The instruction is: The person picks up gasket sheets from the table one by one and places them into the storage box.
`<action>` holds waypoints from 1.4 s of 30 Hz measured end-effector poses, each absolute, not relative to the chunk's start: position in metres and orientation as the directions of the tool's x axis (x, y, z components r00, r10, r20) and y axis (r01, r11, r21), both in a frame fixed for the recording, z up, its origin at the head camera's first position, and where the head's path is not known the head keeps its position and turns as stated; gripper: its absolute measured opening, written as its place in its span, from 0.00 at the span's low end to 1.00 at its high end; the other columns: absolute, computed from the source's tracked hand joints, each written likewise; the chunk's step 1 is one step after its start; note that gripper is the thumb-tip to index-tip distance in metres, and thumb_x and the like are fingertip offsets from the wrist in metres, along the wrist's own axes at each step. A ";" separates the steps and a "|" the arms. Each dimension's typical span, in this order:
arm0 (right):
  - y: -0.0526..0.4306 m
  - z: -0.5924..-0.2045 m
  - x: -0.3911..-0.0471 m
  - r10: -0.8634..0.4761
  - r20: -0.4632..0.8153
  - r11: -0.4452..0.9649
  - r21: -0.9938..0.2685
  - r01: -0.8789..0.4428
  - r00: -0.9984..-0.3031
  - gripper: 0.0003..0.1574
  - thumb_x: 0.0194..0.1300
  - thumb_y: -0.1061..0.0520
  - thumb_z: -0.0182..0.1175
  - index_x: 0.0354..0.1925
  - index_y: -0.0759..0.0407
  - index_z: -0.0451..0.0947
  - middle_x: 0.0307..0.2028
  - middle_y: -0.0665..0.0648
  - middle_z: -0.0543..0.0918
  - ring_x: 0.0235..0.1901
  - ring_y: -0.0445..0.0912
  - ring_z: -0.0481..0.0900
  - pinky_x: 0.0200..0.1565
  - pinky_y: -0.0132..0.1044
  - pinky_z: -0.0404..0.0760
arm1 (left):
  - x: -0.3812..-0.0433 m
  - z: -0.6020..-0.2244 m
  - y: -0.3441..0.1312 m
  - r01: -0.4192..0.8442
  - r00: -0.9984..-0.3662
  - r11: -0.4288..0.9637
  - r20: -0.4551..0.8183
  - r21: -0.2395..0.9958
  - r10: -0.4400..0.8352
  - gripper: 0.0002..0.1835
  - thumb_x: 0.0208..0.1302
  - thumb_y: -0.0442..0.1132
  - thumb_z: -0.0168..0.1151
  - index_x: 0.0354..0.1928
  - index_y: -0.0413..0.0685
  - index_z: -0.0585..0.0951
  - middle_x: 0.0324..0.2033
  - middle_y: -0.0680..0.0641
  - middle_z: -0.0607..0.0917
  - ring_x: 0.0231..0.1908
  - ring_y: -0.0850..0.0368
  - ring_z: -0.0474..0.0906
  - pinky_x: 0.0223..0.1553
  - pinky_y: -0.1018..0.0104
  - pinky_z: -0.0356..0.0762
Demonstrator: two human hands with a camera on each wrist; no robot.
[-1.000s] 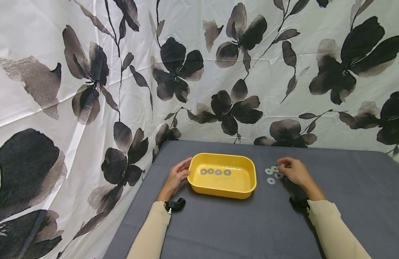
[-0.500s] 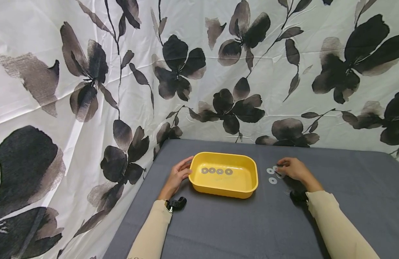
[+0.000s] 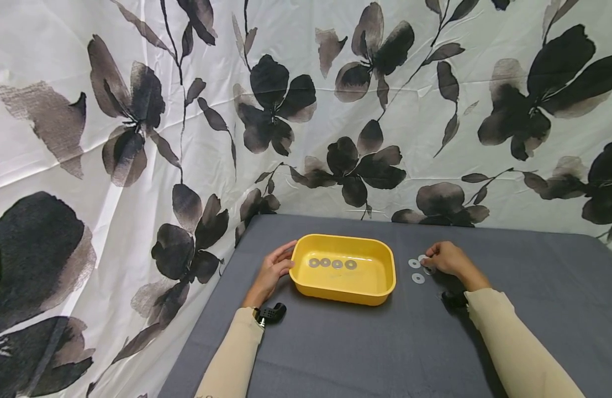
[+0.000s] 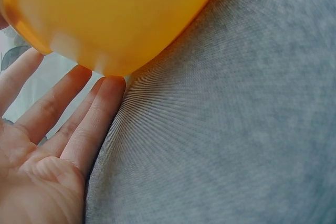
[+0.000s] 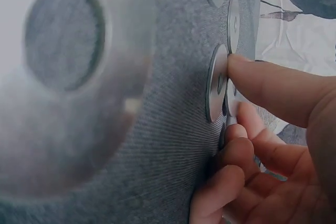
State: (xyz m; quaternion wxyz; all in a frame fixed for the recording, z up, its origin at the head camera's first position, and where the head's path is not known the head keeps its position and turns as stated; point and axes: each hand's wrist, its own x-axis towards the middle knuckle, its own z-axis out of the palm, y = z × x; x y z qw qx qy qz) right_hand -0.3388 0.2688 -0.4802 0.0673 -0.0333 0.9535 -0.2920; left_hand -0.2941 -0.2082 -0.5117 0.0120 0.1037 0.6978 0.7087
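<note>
A yellow plastic tray [image 3: 343,284] sits on the grey cloth, with several flat metal washers [image 3: 337,265] in a row inside. My left hand [image 3: 270,273] rests against its left end; in the left wrist view the straight fingertips [image 4: 113,85] touch the outer wall. Right of the tray, loose washers [image 3: 418,278] lie in a small cluster. My right hand [image 3: 450,260] is over that cluster, thumb and index finger pinching a washer [image 5: 231,98] by its edges, its other fingers curled. Another washer [image 5: 216,85] overlaps it in the right wrist view.
A grey cloth [image 3: 336,348] covers the table. Behind and to the left hangs a white curtain [image 3: 296,33] with dark flowers. A large blurred washer [image 5: 126,108] fills the near left of the right wrist view. Black wrist cameras [image 3: 272,313] sit under both wrists.
My right hand has moved slightly left, its thumb and index finger closing in on the washers. My left hand stays at the tray, and the row inside is the same.
</note>
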 end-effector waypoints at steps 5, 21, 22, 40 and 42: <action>0.266 -0.482 -0.336 -0.099 -0.089 0.830 -0.557 -0.033 -0.991 0.22 0.63 0.53 0.68 0.44 0.69 0.73 0.34 0.61 0.76 0.34 0.52 0.74 0.34 0.39 0.70 | -0.295 -0.513 -0.208 0.106 -0.982 -0.022 0.108 0.994 0.156 0.30 0.67 0.31 0.58 0.72 0.53 0.74 0.67 0.38 0.78 0.61 0.46 0.80 0.48 0.69 0.84; 0.262 -0.485 -0.325 -0.133 -0.029 0.606 -0.793 -0.058 -0.991 0.25 0.73 0.61 0.60 0.62 0.76 0.72 0.31 0.60 0.84 0.26 0.44 0.81 0.29 0.37 0.83 | -0.292 -0.512 -0.208 0.089 -0.986 -0.020 0.091 0.996 0.142 0.30 0.68 0.30 0.57 0.71 0.53 0.75 0.67 0.39 0.78 0.64 0.43 0.78 0.50 0.67 0.84; 0.262 -0.484 -0.325 -0.138 -0.029 0.589 -0.806 -0.058 -0.990 0.26 0.73 0.61 0.60 0.62 0.77 0.72 0.32 0.62 0.85 0.27 0.44 0.82 0.30 0.37 0.84 | -0.292 -0.511 -0.208 0.087 -0.986 -0.022 0.089 0.996 0.141 0.30 0.68 0.30 0.57 0.71 0.53 0.75 0.67 0.39 0.78 0.64 0.43 0.78 0.50 0.67 0.84; 0.245 -0.464 -0.314 -0.223 0.020 0.559 -0.817 -0.145 -0.975 0.31 0.64 0.65 0.67 0.61 0.76 0.68 0.36 0.60 0.86 0.30 0.43 0.81 0.31 0.35 0.79 | -0.293 -0.509 -0.207 0.109 -0.981 -0.018 0.110 0.994 0.157 0.30 0.69 0.29 0.56 0.72 0.51 0.73 0.68 0.36 0.77 0.65 0.38 0.76 0.53 0.63 0.84; 0.241 -0.461 -0.313 -0.219 0.014 0.561 -0.817 -0.137 -0.976 0.31 0.63 0.65 0.68 0.60 0.75 0.68 0.35 0.59 0.86 0.28 0.43 0.79 0.29 0.34 0.78 | -0.293 -0.510 -0.207 0.110 -0.981 -0.018 0.112 0.994 0.160 0.30 0.69 0.29 0.56 0.73 0.50 0.73 0.68 0.36 0.76 0.66 0.37 0.75 0.54 0.61 0.84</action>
